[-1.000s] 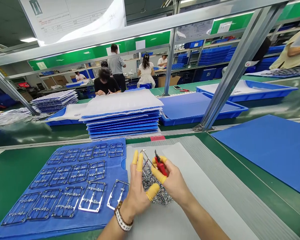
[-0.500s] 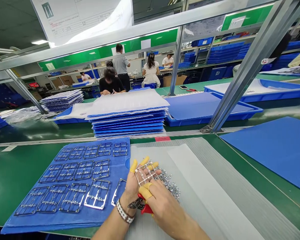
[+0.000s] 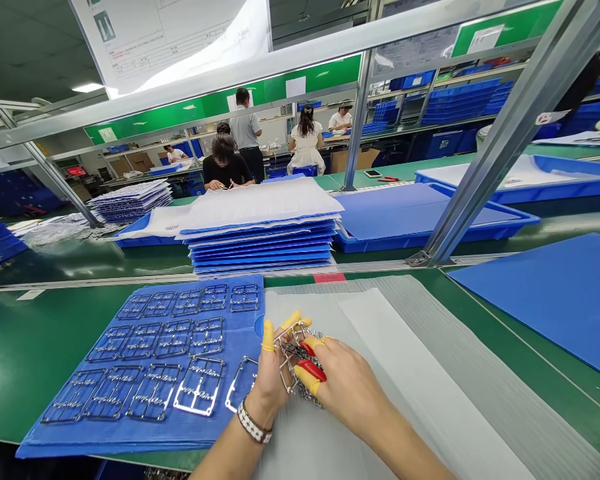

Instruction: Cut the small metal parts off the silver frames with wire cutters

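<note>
My left hand (image 3: 271, 373), with yellow finger covers and a bracelet at the wrist, is closed on a shiny metallic frame (image 3: 286, 373) with thin crossbars and small script-like parts. In my right hand (image 3: 343, 373) are red-handled cutting pliers (image 3: 311, 370), also gripped with yellow-covered fingers. Their jaws lie over the frame, at its inner parts; whether they touch a bar is too small to tell. Small silvery pieces (image 3: 310, 395) lie in a heap on the pale sheet (image 3: 340, 440), mostly behind my hands. Similar frames (image 3: 199, 387) rest in rows on a blue board (image 3: 130, 437) to the left.
Beyond the bench's metal rail stands a stack of blue and white sheets (image 3: 263, 243). A blue tray (image 3: 430, 237) is beside it, and a slanted metal post (image 3: 490, 147) rises at right. A blue sheet (image 3: 555, 293) lies right. Several people sit or stand farther back.
My right hand has turned the pliers and brought their jaws up onto the frame. The frame is tilted more steeply in my left hand. The view has shifted slightly.
</note>
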The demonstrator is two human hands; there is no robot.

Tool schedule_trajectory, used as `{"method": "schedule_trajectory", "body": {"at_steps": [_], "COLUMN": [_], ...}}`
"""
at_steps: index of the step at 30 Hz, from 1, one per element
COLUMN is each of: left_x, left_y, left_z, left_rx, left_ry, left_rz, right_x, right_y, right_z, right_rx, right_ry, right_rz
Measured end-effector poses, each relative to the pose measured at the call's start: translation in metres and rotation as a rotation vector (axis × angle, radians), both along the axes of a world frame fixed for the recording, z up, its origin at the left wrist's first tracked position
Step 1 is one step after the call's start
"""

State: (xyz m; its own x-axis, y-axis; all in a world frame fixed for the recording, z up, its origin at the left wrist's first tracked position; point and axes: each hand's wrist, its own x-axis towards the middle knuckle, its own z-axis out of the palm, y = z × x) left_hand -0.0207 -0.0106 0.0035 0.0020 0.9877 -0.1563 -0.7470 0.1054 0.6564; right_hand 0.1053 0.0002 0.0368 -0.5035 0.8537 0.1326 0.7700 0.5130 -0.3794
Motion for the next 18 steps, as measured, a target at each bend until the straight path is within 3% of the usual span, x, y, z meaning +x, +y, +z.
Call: {"method": "schedule_trajectory", "body": {"at_steps": [11,18], "left_x": [0.0012,0.0023], "left_y": [-0.0043,-0.0025], "left_z": [0.0015,0.0006], "left_rx": [0.052,0.040], "left_ry": [0.167,0.155], "left_rz": [-0.005,0.031], "right_x": [0.0095,0.0050], "right_y": [-0.0011,-0.0053], "right_z": [0.0090,0.0068], "right_rx": [-0.083,0.097], "right_ry": [-0.022,-0.108], "right_rz": [0.002,-0.032]}}
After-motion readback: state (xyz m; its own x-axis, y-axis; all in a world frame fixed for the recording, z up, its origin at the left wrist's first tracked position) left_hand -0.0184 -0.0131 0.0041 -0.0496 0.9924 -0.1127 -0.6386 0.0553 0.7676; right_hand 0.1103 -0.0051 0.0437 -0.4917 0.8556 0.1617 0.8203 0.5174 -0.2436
